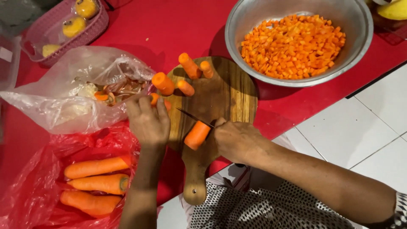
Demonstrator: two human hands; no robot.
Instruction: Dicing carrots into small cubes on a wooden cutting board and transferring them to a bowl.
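Carrot piece [197, 135], a thick orange stub, lies near the handle end of the round wooden cutting board [231, 95] with the dark knife blade [194, 116] resting across its upper end. My right hand [237, 139] is closed around the knife's handle, which is hidden inside my fist. My left hand [148, 121] lies flat at the board's left edge, fingers stretched out over a small orange carrot chunk [156, 100] that shows just past the fingertips; whether I actually grip it I cannot tell.

Further up the board stand and lie four more cut carrot lengths [189, 65], close together near the far rim. Beyond the board, to the right, a wide steel bowl [359, 40] holds a heap of small diced carrot cubes [293, 46]. Just left of my left hand sits a clear plastic bag [63, 106] full of peelings and scraps. Below it a red plastic bag [38, 182] lies open with three whole peeled carrots [97, 183] side by side. At the far left corner a pink woven basket [91, 32] holds yellow fruits. Everything rests on a red tabletop [169, 25], and white floor tiles [360, 127] show to the right.
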